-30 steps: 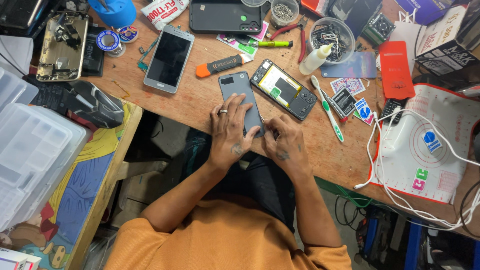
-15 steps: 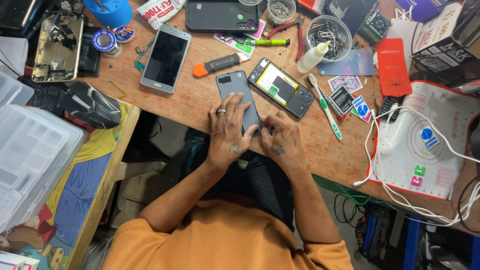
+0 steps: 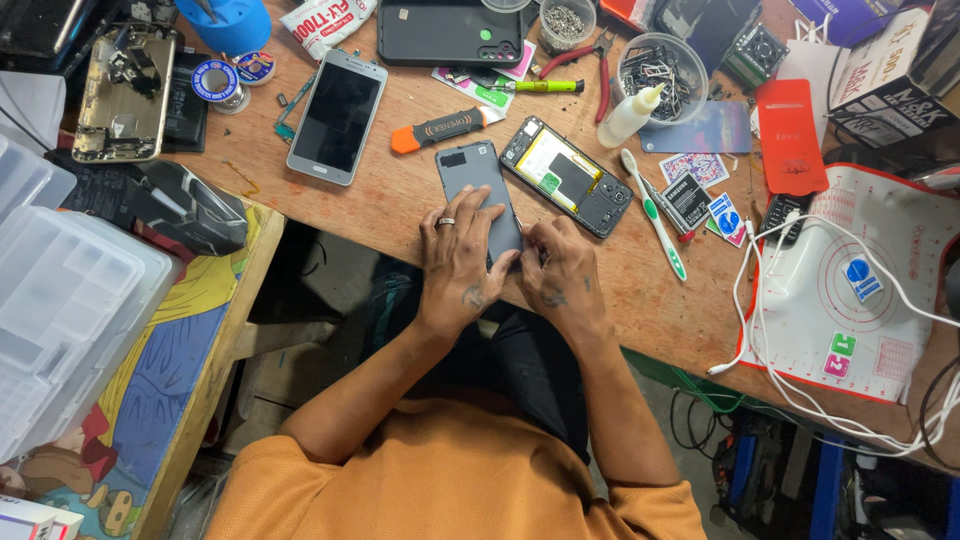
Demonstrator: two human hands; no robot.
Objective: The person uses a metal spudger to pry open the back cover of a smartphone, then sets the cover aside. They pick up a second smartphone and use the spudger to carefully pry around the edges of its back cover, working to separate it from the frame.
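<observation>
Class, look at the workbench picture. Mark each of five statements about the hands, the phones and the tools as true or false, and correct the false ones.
1. Both hands rest on the grey phone back cover. True: the left hand lies flat on it, and the right hand presses at its lower edge.
2. The opened phone lies left of the grey cover. False: it lies just right of it.
3. The orange-handled opening tool is held in the right hand. False: it lies loose on the wooden bench.
4. A green-and-white toothbrush lies right of the opened phone. True.
5. The silver phone lies screen down. False: its dark screen faces up.
</observation>
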